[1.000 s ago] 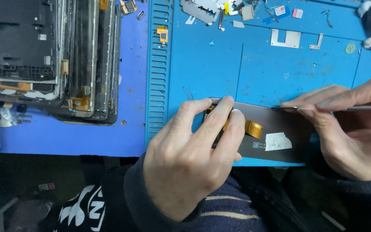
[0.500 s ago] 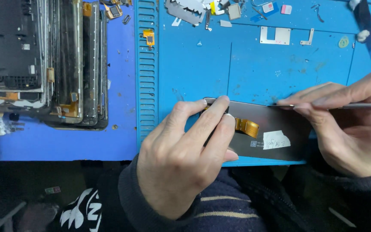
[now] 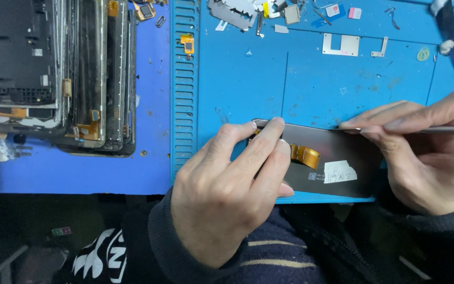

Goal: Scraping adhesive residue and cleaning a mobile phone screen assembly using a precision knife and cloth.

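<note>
A dark grey phone screen panel [image 3: 332,158] lies back side up at the near edge of a blue work mat [image 3: 248,79], which covers the desk [image 3: 80,173]. An orange flex cable [image 3: 306,155] is folded on the panel's back, and just to its right sits a small white paper label [image 3: 341,172] with a tiny printed sticker beside it.

The left hand [image 3: 227,194] rests on the left end of the panel, its fingers [image 3: 261,142] curled over the upper left corner and pressing down on it, so they are clamped on the panel and cover that end from sight. The right hand [image 3: 426,158] is at the panel's right end, its fingers pinched around a thin metal tool [image 3: 432,129] that lies almost level; the tool's tip meets the panel's upper edge near the right corner.

Farther up the mat lie loose parts: a flat metal bracket [image 3: 341,44], a small L-shaped metal piece [image 3: 380,48], a toothed metal shield [image 3: 232,11] and a small orange connector piece [image 3: 187,43] on the ribbed strip of the mat. On the left of the desk, well apart from the hands, stands a stack of stripped phone frames and screens [image 3: 53,73], overlapping one another, with orange flex cables showing at their lower ends.
</note>
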